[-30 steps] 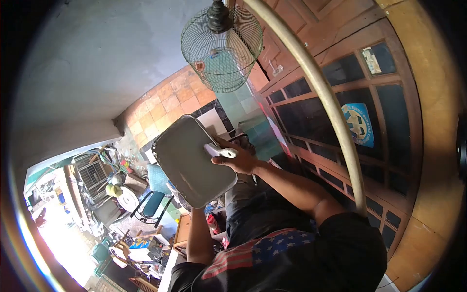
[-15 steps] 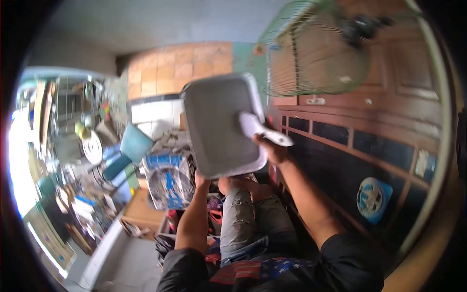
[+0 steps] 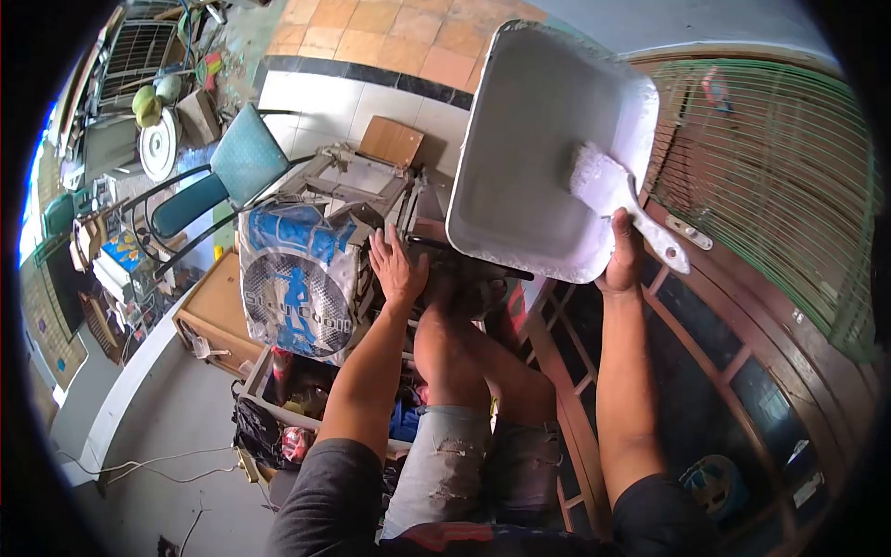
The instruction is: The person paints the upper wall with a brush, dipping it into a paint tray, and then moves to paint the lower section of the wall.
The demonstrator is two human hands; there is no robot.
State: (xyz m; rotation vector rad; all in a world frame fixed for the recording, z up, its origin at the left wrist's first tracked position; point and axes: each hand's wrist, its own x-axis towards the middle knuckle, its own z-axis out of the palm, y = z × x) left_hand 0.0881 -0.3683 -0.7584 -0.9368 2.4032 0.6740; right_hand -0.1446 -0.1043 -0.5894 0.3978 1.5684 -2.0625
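A deep grey paint tray with a white-smeared rim is held up in front of me, its inside facing me. My right hand grips its lower right corner. Lying in the tray, a white-coated paintbrush has its handle jutting over the rim, and my right thumb presses against that handle. To the left, my left hand is open with fingers spread, beside a worn box-shaped thing with a blue and white printed covering.
A green wire cage hangs at the right, before brown wooden doors. A teal chair stands at the left near a wooden cabinet. Below my left arm is an open drawer of mixed items. A cable crosses the floor.
My left hand has let go of the tray's lower edge and now spreads open at the left. The tray has shifted right and up in view, with the right hand still on it.
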